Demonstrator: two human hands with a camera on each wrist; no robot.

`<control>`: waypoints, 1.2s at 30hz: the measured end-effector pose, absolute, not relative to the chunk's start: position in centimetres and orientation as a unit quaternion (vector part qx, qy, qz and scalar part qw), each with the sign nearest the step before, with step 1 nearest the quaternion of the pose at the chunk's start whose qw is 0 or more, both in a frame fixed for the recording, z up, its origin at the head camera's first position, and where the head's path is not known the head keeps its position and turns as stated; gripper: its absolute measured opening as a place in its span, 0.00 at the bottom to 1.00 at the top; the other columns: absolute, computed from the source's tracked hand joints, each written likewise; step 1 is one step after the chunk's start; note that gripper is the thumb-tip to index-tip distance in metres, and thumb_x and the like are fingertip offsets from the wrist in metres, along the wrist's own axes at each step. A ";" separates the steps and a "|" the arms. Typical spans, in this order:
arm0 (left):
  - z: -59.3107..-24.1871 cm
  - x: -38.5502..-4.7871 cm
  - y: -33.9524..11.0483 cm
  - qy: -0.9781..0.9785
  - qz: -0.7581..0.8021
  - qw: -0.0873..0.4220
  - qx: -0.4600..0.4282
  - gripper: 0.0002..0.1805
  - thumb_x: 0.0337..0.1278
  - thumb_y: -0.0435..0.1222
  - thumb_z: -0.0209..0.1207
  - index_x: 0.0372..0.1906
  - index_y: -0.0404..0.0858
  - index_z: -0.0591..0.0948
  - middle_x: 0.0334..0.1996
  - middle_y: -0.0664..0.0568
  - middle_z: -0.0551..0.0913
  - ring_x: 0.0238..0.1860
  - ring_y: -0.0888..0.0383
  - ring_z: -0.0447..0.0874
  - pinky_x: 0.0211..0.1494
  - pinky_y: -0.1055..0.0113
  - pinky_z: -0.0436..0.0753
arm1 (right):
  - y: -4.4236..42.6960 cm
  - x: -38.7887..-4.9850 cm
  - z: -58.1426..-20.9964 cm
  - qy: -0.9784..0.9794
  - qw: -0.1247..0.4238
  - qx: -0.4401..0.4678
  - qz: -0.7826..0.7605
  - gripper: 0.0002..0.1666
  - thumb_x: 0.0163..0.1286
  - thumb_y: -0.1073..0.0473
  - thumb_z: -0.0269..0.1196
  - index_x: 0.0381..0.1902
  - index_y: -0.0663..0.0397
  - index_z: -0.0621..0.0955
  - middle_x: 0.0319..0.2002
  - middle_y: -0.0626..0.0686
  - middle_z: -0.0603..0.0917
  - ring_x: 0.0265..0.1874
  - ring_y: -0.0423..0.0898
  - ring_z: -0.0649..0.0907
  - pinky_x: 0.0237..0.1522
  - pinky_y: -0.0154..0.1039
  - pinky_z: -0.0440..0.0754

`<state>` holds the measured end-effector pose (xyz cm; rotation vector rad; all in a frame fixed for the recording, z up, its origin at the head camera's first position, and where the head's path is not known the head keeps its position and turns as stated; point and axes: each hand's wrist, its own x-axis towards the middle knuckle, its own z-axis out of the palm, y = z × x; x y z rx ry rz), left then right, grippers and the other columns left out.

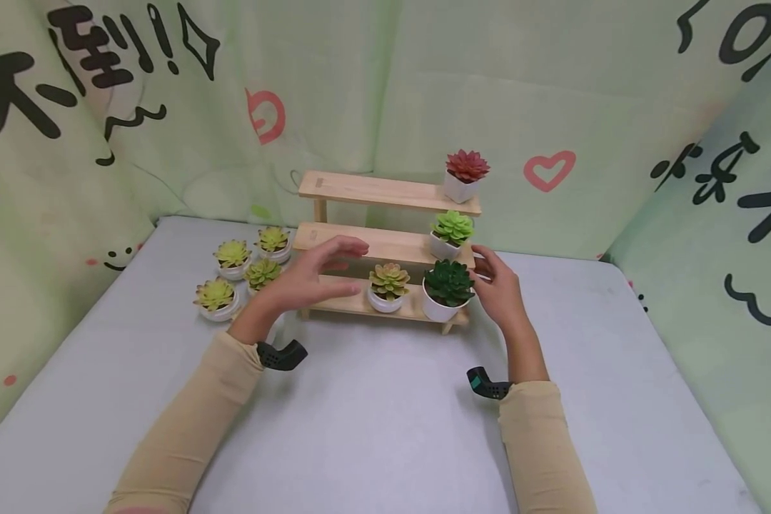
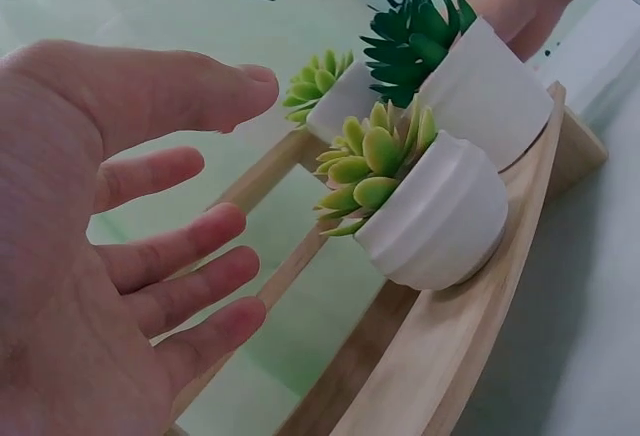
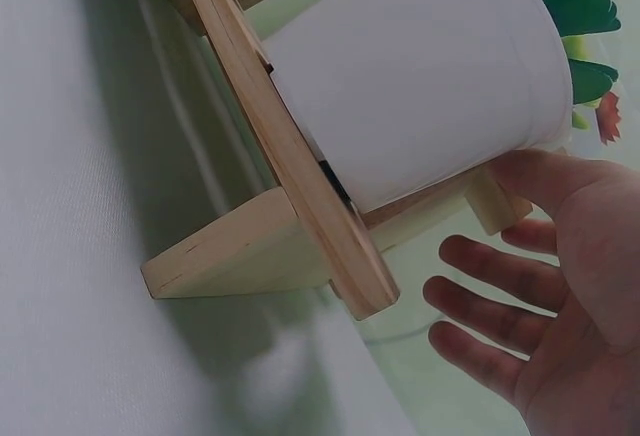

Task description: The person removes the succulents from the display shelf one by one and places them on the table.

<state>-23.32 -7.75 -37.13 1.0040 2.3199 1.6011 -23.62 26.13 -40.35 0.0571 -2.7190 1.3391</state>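
Note:
A three-tier wooden plant stand [image 1: 366, 245] holds potted succulents. On its bottom tier are a yellow-green succulent [image 1: 388, 280] in a small white pot and a dark green succulent [image 1: 448, 283] in a larger one. A bright green succulent [image 1: 451, 228] sits on the middle tier, a red succulent [image 1: 467, 166] on the top, both at the right end. My left hand [image 1: 308, 275], thumb and fingers spread apart, is left of the yellow-green succulent and holds nothing. My right hand [image 1: 497, 287] is beside the large white pot [image 3: 420, 86]; its thumb is by the pot's side, and touching cannot be confirmed.
Several yellow-green succulents in white pots, such as this succulent [image 1: 215, 294], stand on the white table [image 1: 373, 414] left of the stand, partly behind my left hand. A printed light green curtain [image 1: 501, 93] hangs behind and along both sides.

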 end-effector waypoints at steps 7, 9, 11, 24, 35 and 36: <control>-37.5 -23.4 -7.4 0.774 0.530 0.075 0.337 0.32 0.57 0.31 0.64 0.66 0.33 0.67 0.66 0.42 0.70 0.68 0.49 0.67 0.71 0.51 0.69 | 25.9 -23.6 -40.2 -0.894 0.052 0.014 0.445 0.30 0.74 0.59 0.55 0.72 0.51 0.63 0.64 0.63 0.75 0.63 0.58 0.76 0.65 0.53 0.73; -37.7 -23.5 -7.2 0.778 0.526 0.074 0.337 0.32 0.57 0.32 0.65 0.66 0.34 0.67 0.65 0.42 0.70 0.67 0.50 0.68 0.71 0.52 0.69 | 25.9 -23.6 -40.1 -0.894 0.052 0.014 0.444 0.31 0.74 0.59 0.54 0.72 0.51 0.63 0.64 0.63 0.75 0.63 0.58 0.76 0.65 0.53 0.73; -37.8 -23.6 -7.0 0.781 0.522 0.075 0.334 0.32 0.56 0.33 0.65 0.66 0.35 0.68 0.65 0.43 0.71 0.67 0.50 0.68 0.71 0.53 0.70 | 26.0 -23.6 -40.2 -0.894 0.050 0.014 0.444 0.30 0.74 0.60 0.54 0.72 0.51 0.63 0.64 0.63 0.75 0.63 0.58 0.76 0.65 0.53 0.74; -39.0 -23.7 -6.3 0.780 0.524 0.078 0.333 0.31 0.56 0.34 0.66 0.65 0.37 0.69 0.64 0.46 0.72 0.66 0.50 0.71 0.71 0.57 0.70 | 26.0 -23.6 -40.2 -0.899 0.052 0.015 0.434 0.30 0.74 0.60 0.53 0.72 0.50 0.63 0.63 0.63 0.75 0.62 0.60 0.76 0.64 0.54 0.74; -39.7 -23.5 -5.4 0.786 0.519 0.084 0.325 0.32 0.55 0.36 0.67 0.65 0.40 0.69 0.63 0.47 0.73 0.65 0.50 0.72 0.69 0.56 0.73 | 26.0 -23.6 -40.2 -0.898 0.052 0.019 0.436 0.30 0.74 0.62 0.52 0.72 0.51 0.63 0.64 0.64 0.75 0.62 0.60 0.76 0.64 0.55 0.74; -39.7 -23.4 -5.3 0.786 0.519 0.083 0.325 0.32 0.55 0.36 0.67 0.65 0.40 0.69 0.62 0.46 0.73 0.64 0.50 0.73 0.69 0.55 0.73 | 26.0 -23.5 -40.2 -0.898 0.052 0.020 0.437 0.30 0.74 0.62 0.53 0.72 0.52 0.63 0.64 0.64 0.75 0.62 0.60 0.76 0.64 0.55 0.74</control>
